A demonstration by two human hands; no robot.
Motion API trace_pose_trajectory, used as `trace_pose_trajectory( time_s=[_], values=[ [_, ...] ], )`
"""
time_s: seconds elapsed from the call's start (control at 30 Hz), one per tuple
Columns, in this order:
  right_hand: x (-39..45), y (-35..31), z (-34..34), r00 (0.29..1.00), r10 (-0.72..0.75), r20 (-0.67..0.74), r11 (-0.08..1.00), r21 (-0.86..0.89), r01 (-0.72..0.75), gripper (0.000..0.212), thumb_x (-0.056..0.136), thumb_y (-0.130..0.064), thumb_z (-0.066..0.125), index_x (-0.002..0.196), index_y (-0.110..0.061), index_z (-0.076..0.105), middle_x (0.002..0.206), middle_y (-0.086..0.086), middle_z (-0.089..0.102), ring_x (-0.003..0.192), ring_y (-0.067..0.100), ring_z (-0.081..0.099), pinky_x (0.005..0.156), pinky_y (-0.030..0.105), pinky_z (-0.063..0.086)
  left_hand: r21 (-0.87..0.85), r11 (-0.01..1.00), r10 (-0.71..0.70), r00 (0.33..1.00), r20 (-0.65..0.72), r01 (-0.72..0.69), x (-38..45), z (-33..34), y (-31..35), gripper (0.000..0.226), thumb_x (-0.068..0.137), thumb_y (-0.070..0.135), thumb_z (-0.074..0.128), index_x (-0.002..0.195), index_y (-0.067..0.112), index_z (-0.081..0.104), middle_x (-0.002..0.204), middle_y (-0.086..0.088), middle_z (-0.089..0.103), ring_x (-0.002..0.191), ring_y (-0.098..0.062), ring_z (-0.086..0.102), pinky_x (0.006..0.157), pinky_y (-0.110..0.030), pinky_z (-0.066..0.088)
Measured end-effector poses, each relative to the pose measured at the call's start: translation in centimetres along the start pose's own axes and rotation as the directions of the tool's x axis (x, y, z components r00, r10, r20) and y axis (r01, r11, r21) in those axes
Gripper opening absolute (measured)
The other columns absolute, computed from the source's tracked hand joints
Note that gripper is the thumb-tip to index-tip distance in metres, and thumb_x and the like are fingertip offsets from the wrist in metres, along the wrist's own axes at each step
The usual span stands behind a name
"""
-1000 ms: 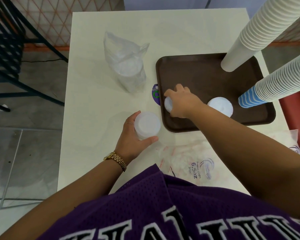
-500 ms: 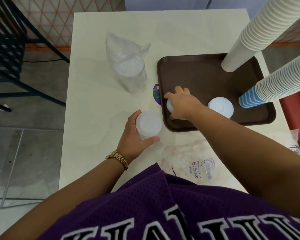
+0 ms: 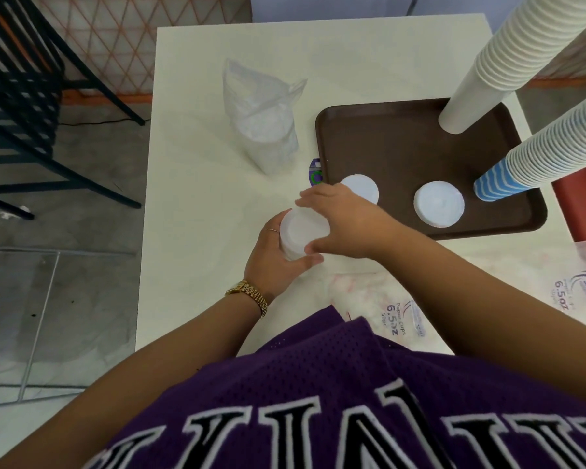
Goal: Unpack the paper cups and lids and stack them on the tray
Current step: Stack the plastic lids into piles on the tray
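Lids mid-transfer, both my hands on the loose stack beside the tray.

My left hand (image 3: 275, 255) grips the stack of lids (image 3: 301, 235) on the white table (image 3: 197, 184), just off the brown tray (image 3: 403, 143). My right hand (image 3: 344, 225) arches over the top, fingers and thumb curled at the rim; cannot tell if a lid is pinched. Two lid piles (image 3: 359, 190) (image 3: 438, 204) lie on the tray by the white cup stack (image 3: 498, 69) and the blue-striped cup stack (image 3: 535, 164). Risks, as I judge them: thin lids cling, so several may lift at once; my forearm could nudge the tall leaning cups over. More lids wait in the clear bag (image 3: 264, 130). Empty printed wrappers (image 3: 400, 316) lie at the near edge. Grey floor, dark chair frame (image 3: 24, 106) to the left.
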State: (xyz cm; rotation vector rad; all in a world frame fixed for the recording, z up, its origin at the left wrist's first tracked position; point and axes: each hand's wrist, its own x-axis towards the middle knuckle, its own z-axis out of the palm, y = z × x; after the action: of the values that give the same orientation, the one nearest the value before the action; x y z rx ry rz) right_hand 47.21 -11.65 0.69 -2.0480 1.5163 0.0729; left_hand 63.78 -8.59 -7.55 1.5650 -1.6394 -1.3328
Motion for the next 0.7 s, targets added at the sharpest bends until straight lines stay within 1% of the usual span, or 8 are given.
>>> trace_pose_trajectory(
  time_s=[0.1, 0.2, 0.3, 0.4, 0.43, 0.5, 0.6, 0.7],
  values=[
    [-0.2, -0.6, 0.5, 0.998, 0.043, -0.035, 0.999, 0.008, -0.043, 0.084, 0.08, -0.048, 0.073, 0.15, -0.025, 0.034, 0.152, -0.006, 0.036, 0.136, 0.017, 0.034, 0.109, 0.036, 0.035, 0.001, 1.0, 0.013, 1.0, -0.003, -0.013, 0.0, 0.1, -0.3, 0.083, 0.068, 0.035, 0.087, 0.135, 0.03, 0.038, 0.128, 0.016, 0.042, 0.116, -0.002, 0.043, 0.087, -0.002, 0.033],
    [-0.1, -1.0, 0.6, 0.99, 0.127, -0.068, 0.992, 0.036, -0.124, 0.082, 0.081, -0.051, 0.073, 0.149, -0.022, 0.037, 0.147, -0.002, 0.041, 0.13, 0.018, 0.04, 0.104, 0.035, 0.039, 0.023, 0.999, 0.026, 1.0, 0.005, -0.026, 0.3, 0.1, -0.7, 0.087, 0.068, 0.041, 0.086, 0.139, 0.027, 0.038, 0.13, 0.016, 0.043, 0.115, -0.001, 0.043, 0.088, -0.005, 0.034],
    [-0.2, -1.0, 0.9, 0.982, 0.17, -0.084, 0.985, 0.057, -0.166, 0.076, 0.079, -0.049, 0.075, 0.144, -0.022, 0.044, 0.138, -0.002, 0.047, 0.12, 0.016, 0.045, 0.097, 0.032, 0.042, 0.021, 0.999, 0.031, 1.0, 0.002, -0.031, 0.2, 0.1, -0.5, 0.083, 0.068, 0.038, 0.086, 0.136, 0.029, 0.039, 0.126, 0.016, 0.045, 0.111, 0.002, 0.045, 0.085, -0.003, 0.034],
    [-0.5, -1.1, 1.1, 0.974, 0.185, -0.131, 0.979, 0.108, -0.171, 0.07, 0.077, -0.043, 0.079, 0.136, -0.023, 0.048, 0.13, -0.002, 0.05, 0.111, 0.013, 0.043, 0.09, 0.03, 0.042, 0.02, 0.999, 0.049, 0.999, 0.002, -0.049, 0.1, 0.1, -0.1, 0.075, 0.069, 0.032, 0.086, 0.127, 0.036, 0.039, 0.118, 0.02, 0.046, 0.105, 0.007, 0.048, 0.082, 0.0, 0.035],
    [-0.5, -1.1, 1.1, 0.971, 0.184, -0.15, 0.979, 0.115, -0.168, 0.067, 0.077, -0.042, 0.08, 0.134, -0.023, 0.05, 0.129, -0.002, 0.05, 0.11, 0.013, 0.043, 0.089, 0.03, 0.042, 0.019, 0.998, 0.053, 0.999, 0.003, -0.053, 0.1, 0.2, -0.1, 0.073, 0.07, 0.03, 0.086, 0.126, 0.036, 0.039, 0.116, 0.021, 0.046, 0.104, 0.007, 0.048, 0.081, 0.001, 0.036],
    [-0.5, -1.0, 1.3, 0.964, 0.188, -0.19, 0.977, 0.138, -0.163, 0.058, 0.079, -0.038, 0.078, 0.128, -0.023, 0.053, 0.125, -0.002, 0.051, 0.109, 0.014, 0.043, 0.088, 0.029, 0.043, 0.009, 0.998, 0.058, 0.998, -0.001, -0.058, 0.2, 0.2, -0.2, 0.074, 0.07, 0.029, 0.086, 0.127, 0.033, 0.04, 0.118, 0.017, 0.047, 0.106, 0.001, 0.049, 0.082, 0.0, 0.038],
    [-0.4, -0.7, 1.3, 0.947, 0.227, -0.226, 0.95, 0.265, -0.164, 0.042, 0.082, -0.03, 0.077, 0.118, -0.021, 0.058, 0.112, -0.003, 0.055, 0.099, 0.014, 0.051, 0.086, 0.03, 0.051, 0.011, 0.998, 0.062, 0.998, -0.005, -0.062, 0.2, 0.3, -0.4, 0.078, 0.068, 0.033, 0.087, 0.131, 0.03, 0.041, 0.123, 0.011, 0.047, 0.111, -0.004, 0.048, 0.085, -0.004, 0.042],
    [-0.5, -0.1, 0.7, 0.942, 0.284, -0.178, 0.889, 0.417, -0.189, 0.034, 0.085, -0.021, 0.075, 0.115, -0.021, 0.06, 0.097, -0.004, 0.058, 0.088, 0.013, 0.058, 0.078, 0.025, 0.052, 0.007, 0.999, 0.049, 0.999, -0.011, -0.049, 0.2, 0.3, -0.5, 0.079, 0.068, 0.034, 0.087, 0.131, 0.032, 0.039, 0.125, 0.011, 0.045, 0.114, -0.007, 0.047, 0.086, -0.009, 0.043]
  ],
)
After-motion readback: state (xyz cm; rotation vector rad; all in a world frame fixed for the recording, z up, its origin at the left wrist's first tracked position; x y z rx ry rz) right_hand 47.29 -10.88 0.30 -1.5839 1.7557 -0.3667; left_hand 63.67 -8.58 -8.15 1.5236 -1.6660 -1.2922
